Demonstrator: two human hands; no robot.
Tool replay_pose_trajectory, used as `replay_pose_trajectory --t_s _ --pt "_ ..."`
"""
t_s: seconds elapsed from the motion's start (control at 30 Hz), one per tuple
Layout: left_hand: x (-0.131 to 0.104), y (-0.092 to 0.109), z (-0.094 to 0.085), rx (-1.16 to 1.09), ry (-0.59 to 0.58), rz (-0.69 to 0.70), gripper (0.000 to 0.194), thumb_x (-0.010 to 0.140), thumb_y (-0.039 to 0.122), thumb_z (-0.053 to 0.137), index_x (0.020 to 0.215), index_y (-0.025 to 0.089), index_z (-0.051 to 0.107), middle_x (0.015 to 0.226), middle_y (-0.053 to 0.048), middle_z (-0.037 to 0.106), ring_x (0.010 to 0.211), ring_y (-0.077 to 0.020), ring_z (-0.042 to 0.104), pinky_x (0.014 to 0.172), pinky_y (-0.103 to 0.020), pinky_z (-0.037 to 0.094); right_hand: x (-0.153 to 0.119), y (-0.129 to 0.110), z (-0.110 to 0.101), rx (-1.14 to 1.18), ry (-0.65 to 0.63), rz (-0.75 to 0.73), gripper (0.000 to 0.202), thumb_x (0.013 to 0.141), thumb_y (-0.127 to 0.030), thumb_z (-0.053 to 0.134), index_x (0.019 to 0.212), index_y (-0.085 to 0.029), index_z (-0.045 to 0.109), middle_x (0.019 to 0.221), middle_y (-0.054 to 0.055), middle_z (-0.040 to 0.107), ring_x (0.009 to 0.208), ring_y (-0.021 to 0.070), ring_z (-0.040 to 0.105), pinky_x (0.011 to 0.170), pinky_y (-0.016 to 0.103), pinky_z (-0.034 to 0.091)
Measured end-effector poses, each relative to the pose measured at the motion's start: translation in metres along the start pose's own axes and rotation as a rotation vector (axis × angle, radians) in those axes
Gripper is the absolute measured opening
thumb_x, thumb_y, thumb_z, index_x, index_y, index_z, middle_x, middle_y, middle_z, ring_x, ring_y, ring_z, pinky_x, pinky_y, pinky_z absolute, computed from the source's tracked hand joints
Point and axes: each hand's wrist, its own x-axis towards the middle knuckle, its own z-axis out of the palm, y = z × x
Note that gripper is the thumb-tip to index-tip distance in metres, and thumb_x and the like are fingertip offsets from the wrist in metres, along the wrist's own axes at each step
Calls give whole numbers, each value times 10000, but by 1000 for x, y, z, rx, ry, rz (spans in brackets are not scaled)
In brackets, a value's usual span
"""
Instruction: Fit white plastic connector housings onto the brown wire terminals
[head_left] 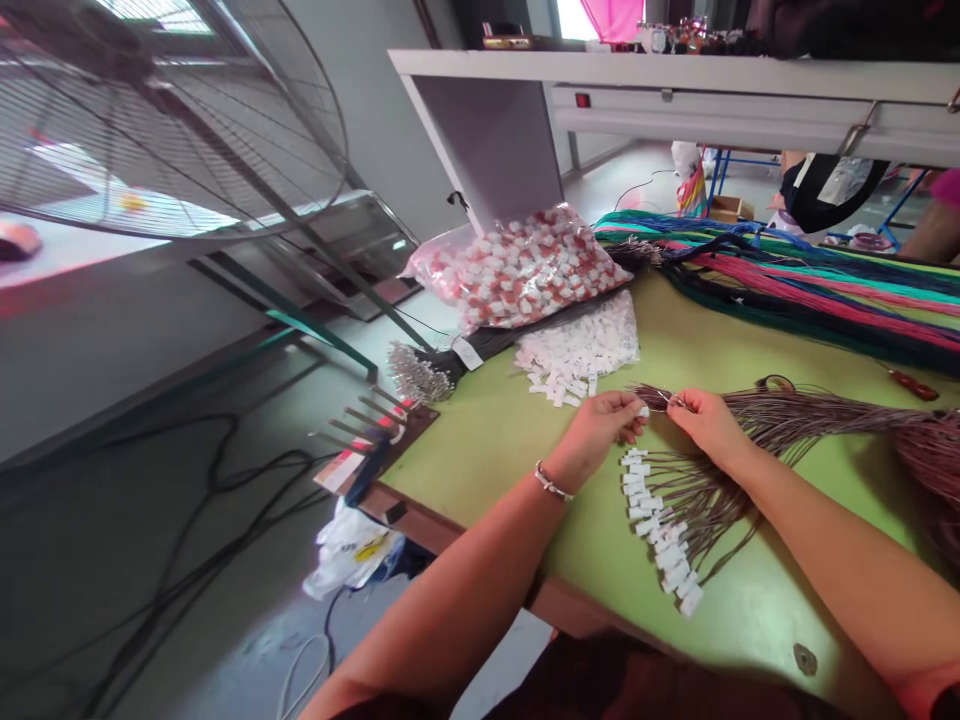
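My left hand (613, 418), with a bracelet at the wrist, pinches a small white plastic connector (643, 411). Just to its right, my right hand (699, 412) is closed on the end of a thin brown wire (679, 402). The two hands are close together above the green tabletop. Below them lies a slanting row of white connectors (660, 530) fitted on brown wires. A thick bundle of brown wires (817, 415) runs from under my right hand to the right edge. Loose white connectors (581, 345) spill from a clear bag beyond my left hand.
A large clear bag of white and orange-brown pieces (532, 265) sits at the back. Coloured wire bundles (810, 285) lie at the back right, near a red-handled tool (913, 384). Metal pegs (367, 425) stick up at the left corner. A large fan (172, 110) stands left.
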Motion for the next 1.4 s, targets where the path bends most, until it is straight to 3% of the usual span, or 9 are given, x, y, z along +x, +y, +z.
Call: replay_pose_trajectory --t_s 0.23,0.4,0.63,0.9,1.13,1.3,1.4 --pt "-1 1 0 -88 -8 -46 218 742 306 679 760 95 624 629 -41 650 477 -61 548 454 -172 406 3 3 1 -74 38 7 203 645 -377 503 605 -179 486 506 -55 388 474 82 299 462 232 225" --pt "-7 7 -3 -155 -35 -86 215 754 259 676 858 70 670 710 -82 688 553 -78 596 563 -191 467 3 4 0 -109 21 14 191 633 -364 503 597 -178 483 506 -54 397 476 81 305 466 230 230" --pt "-5 4 -5 -174 -17 -101 137 737 180 688 830 81 691 714 -84 699 614 -106 633 658 -228 500 1 7 -1 -68 34 7 182 668 -349 500 613 -176 495 489 -65 356 465 76 281 455 222 219" --pt "-5 3 -4 -138 -28 -85 180 682 187 730 819 80 684 712 -72 699 601 -102 633 649 -230 511 2 10 1 -44 10 5 180 670 -346 511 619 -174 496 521 -60 390 488 78 295 471 223 235" --pt "-2 -4 9 41 79 105 114 599 137 748 684 114 677 607 -9 662 574 -97 607 655 -257 524 1 5 2 -54 -14 27 191 668 -354 507 656 -164 529 522 -46 429 485 83 323 466 220 248" --pt "1 -7 8 14 65 84 146 597 166 758 703 106 677 596 -18 656 548 -96 601 636 -253 517 2 5 1 -66 -53 13 201 692 -364 504 649 -168 518 502 -55 400 471 79 313 457 216 238" --pt "2 -6 2 -33 20 42 219 628 254 758 767 106 672 622 -34 671 550 -104 615 603 -240 507 1 7 1 -138 -23 -73 190 704 -351 526 673 -165 545 531 -42 456 494 87 362 483 220 284"
